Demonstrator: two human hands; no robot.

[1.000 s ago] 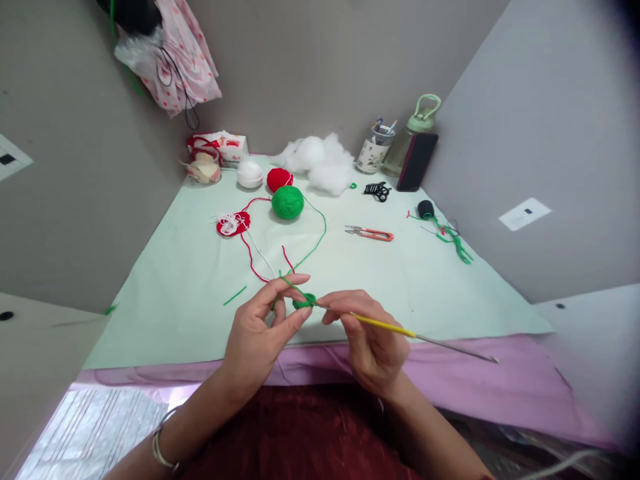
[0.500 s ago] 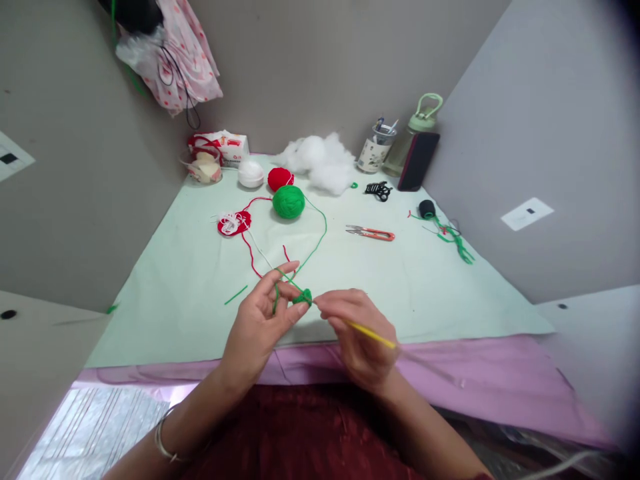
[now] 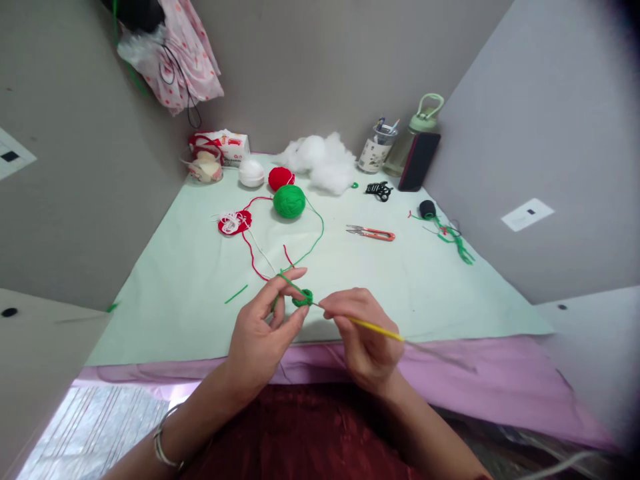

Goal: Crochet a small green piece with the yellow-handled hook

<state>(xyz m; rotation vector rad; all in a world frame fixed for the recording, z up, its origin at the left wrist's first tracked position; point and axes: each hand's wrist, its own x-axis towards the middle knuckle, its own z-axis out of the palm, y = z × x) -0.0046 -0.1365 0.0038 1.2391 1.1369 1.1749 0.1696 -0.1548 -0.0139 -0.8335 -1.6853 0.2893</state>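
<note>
A small green crochet piece (image 3: 303, 298) is pinched between the thumb and fingers of my left hand (image 3: 263, 327). Green yarn runs over the raised left forefinger and back to the green yarn ball (image 3: 289, 202). My right hand (image 3: 367, 337) grips a yellow-handled crochet hook (image 3: 377, 328) like a pen. The hook's thin tip meets the right side of the green piece; whether it passes through a stitch is too small to tell. Beyond the left hand lies a red crochet piece (image 3: 227, 230) with tangled white yarn on it.
Orange thread snips (image 3: 377, 234) lie right of centre. Behind are a red yarn ball (image 3: 281, 179), a white yarn ball (image 3: 251, 173), white stuffing (image 3: 330, 170) and a black hair claw (image 3: 379, 191). A phone (image 3: 419, 162) leans against a bottle (image 3: 399, 153). Black thread (image 3: 427, 209) sits at the right.
The crochet hook has drawn slightly to the right with my right hand. My left forefinger has shifted, and the green piece has turned a little, showing a round opening.
</note>
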